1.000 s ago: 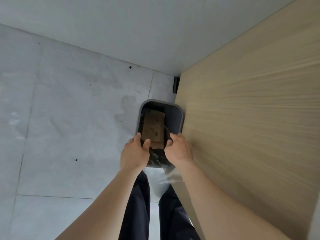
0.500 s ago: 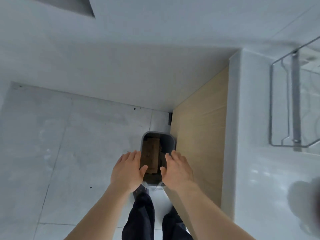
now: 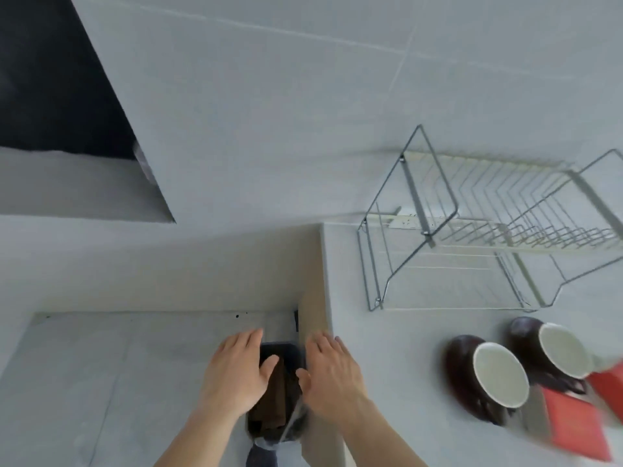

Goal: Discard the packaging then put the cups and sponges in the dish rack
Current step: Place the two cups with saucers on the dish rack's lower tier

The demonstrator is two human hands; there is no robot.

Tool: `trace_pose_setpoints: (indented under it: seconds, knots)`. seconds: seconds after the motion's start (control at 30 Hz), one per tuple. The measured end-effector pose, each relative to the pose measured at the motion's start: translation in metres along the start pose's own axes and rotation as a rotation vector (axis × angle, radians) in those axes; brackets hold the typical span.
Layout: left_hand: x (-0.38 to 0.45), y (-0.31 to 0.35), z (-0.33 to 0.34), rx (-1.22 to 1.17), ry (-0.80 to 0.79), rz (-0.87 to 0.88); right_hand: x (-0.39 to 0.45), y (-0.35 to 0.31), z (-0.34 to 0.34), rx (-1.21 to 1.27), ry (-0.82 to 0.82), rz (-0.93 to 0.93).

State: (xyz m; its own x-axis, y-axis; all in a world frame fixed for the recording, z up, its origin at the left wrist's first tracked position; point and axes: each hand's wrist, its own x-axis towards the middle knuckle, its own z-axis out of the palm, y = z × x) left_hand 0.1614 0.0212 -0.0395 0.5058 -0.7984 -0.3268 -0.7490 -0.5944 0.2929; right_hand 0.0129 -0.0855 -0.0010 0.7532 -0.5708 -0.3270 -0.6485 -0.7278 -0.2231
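My left hand (image 3: 236, 372) and my right hand (image 3: 332, 375) hover open and empty above a dark waste bin (image 3: 290, 352) on the floor. Brown cardboard packaging (image 3: 274, 402) lies inside the bin. On the white counter (image 3: 387, 365) to the right stand two dark brown cups with white insides, one nearer (image 3: 488, 375) and one farther right (image 3: 553, 348). Two red sponges (image 3: 573, 429) lie blurred at the lower right beside the cups. A wire dish rack (image 3: 472, 230) stands empty at the back of the counter.
The counter's wooden side panel (image 3: 313, 315) runs down next to the bin. Grey tiled floor (image 3: 118, 382) spreads to the left. A dark opening (image 3: 50, 79) shows at the upper left. My dark trouser legs are below the bin.
My view has lifted from the bin to take in the counter, rack, cups and sponges. Both hands have let go of the packaging, opened and risen above the bin.
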Motion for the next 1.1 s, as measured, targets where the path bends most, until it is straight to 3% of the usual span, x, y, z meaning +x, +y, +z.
trace_pose_setpoints:
  seconds: [0.37,0.6,0.87,1.1]
  knots:
    - [-0.019,0.191,-0.001,-0.159,0.039,0.151,-0.098,0.156,-0.067,0.163,0.293,0.235]
    - [-0.034,0.295,0.032,-0.266,-0.037,0.119,-0.155,0.259,-0.071,0.371,0.381,0.447]
    - [-0.024,0.367,0.055,-0.532,-0.108,-0.103,-0.158,0.327,-0.059,0.788,0.245,0.608]
    - [-0.023,0.386,0.075,-0.711,-0.170,-0.388,-0.147,0.346,-0.052,0.815,0.065,0.680]
